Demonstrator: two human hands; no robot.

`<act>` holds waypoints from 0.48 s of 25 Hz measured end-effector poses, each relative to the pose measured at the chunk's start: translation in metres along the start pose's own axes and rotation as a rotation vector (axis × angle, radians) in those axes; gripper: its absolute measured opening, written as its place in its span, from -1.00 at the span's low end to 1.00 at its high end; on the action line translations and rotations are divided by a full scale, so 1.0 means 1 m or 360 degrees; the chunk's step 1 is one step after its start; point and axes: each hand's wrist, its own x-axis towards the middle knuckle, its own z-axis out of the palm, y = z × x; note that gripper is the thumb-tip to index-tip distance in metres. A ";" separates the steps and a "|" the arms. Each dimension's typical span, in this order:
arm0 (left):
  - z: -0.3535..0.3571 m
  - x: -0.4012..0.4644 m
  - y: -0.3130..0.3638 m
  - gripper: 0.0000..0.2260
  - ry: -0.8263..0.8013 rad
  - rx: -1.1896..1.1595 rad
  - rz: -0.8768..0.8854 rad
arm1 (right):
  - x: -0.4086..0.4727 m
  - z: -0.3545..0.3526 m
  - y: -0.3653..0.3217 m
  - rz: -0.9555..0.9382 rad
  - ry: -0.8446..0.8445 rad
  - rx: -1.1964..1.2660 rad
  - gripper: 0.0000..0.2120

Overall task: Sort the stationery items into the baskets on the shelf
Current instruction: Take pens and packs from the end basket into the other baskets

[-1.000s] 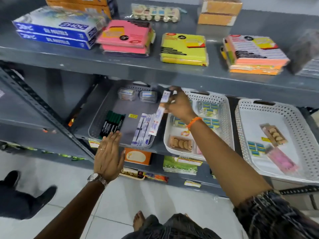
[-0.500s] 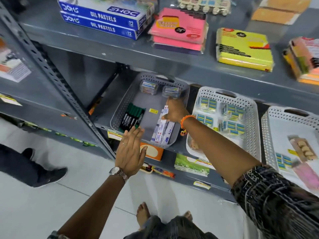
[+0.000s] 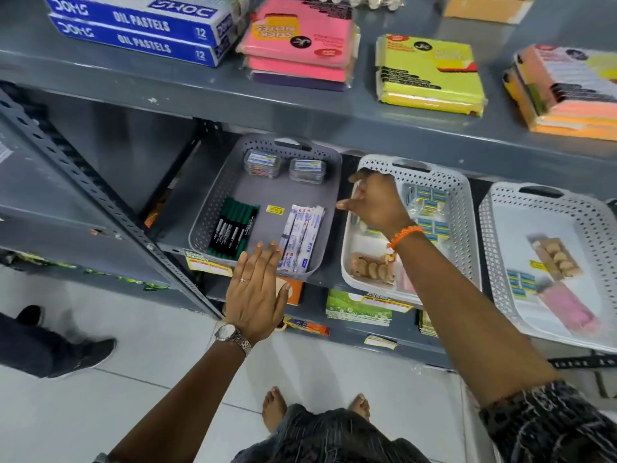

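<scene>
Mid-frame, the white pen packs (image 3: 300,242) lie flat in the grey basket (image 3: 213,215), lower left of her empty, loose-fingered right hand (image 3: 377,203), which hovers over the white basket (image 3: 467,208). Her left hand (image 3: 257,292), flat and spread, holds nothing below the packs

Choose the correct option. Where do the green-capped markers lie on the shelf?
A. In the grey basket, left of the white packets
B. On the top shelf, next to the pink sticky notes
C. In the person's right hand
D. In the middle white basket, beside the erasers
A: the markers lie on the floor of the grey basket, with the white packets to their right in that same basket.
</scene>
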 end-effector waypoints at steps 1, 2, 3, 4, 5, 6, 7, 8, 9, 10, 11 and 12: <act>0.001 0.002 0.009 -0.41 -0.0002 0.0001 0.0025 | -0.009 -0.015 0.014 0.0037 0.0066 0.0032 -0.56; 0.002 0.004 0.019 -0.41 -0.0004 -0.0004 0.0043 | -0.020 -0.032 0.031 0.0069 0.0128 0.0057 -0.58; 0.003 0.006 0.025 -0.41 -0.0011 -0.0003 0.0051 | -0.030 -0.047 0.048 0.0099 0.0175 0.0068 -0.60; 0.005 0.007 0.031 -0.40 -0.0026 -0.0001 0.0057 | -0.040 -0.062 0.067 0.0138 0.0210 0.0041 -0.62; 0.007 0.008 0.038 -0.40 -0.0038 0.0000 0.0071 | -0.051 -0.079 0.088 0.0182 0.0241 -0.0008 -0.63; 0.009 0.009 0.045 -0.39 -0.0057 0.0001 0.0079 | -0.062 -0.095 0.110 0.0222 0.0259 -0.0043 -0.65; 0.010 0.010 0.049 -0.38 -0.0074 0.0003 0.0073 | -0.070 -0.107 0.130 0.0257 0.0261 -0.0042 -0.67; 0.012 0.011 0.054 -0.37 -0.0081 0.0000 0.0069 | -0.080 -0.119 0.152 0.0292 0.0271 -0.0029 -0.68; 0.014 0.012 0.058 -0.37 -0.0082 0.0000 0.0066 | -0.089 -0.128 0.173 0.0323 0.0292 -0.0030 -0.70; 0.016 0.012 0.062 -0.35 -0.0086 0.0003 0.0057 | -0.098 -0.136 0.194 0.0363 0.0319 -0.0059 -0.70; 0.017 0.011 0.063 -0.34 -0.0088 0.0011 0.0040 | -0.106 -0.142 0.213 0.0409 0.0320 -0.0122 -0.70; 0.018 0.011 0.064 -0.32 -0.0088 0.0019 0.0025 | -0.112 -0.146 0.231 0.0470 0.0264 -0.0202 -0.66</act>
